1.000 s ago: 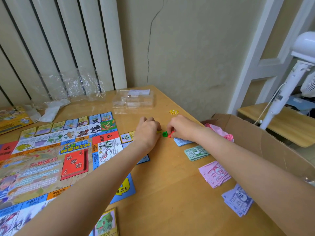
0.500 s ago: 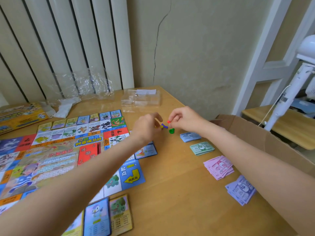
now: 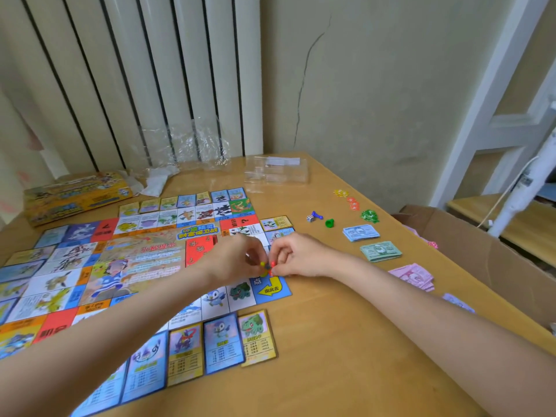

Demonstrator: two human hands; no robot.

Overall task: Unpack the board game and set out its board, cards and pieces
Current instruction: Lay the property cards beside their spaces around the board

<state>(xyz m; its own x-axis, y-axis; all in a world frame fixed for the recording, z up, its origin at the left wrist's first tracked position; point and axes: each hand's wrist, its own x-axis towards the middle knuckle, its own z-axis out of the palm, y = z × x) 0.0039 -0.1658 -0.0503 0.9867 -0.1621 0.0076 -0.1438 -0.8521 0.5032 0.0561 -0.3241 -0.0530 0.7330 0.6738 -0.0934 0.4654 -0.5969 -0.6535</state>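
Over the blue start corner of the board (image 3: 144,260), in the head view, your left hand (image 3: 237,260) pinches a small yellow pawn (image 3: 262,264) and your right hand (image 3: 301,257) pinches a red pawn (image 3: 272,267), fingers curled tight on each, the two hands almost touching. Set each pawn down upright on that corner square, one at a time, and loosen your fingers only once the base sits flat, since such light pieces likely tip easily. On the desk (image 3: 331,341) beyond, a green pawn (image 3: 329,223), a blue pawn (image 3: 316,215) lying on its side and a die (image 3: 310,218) wait near the banknote stacks (image 3: 380,251); they probably come next. Property cards (image 3: 222,341) lie in a row just below the board's near edge, so keep your wrists clear of them.
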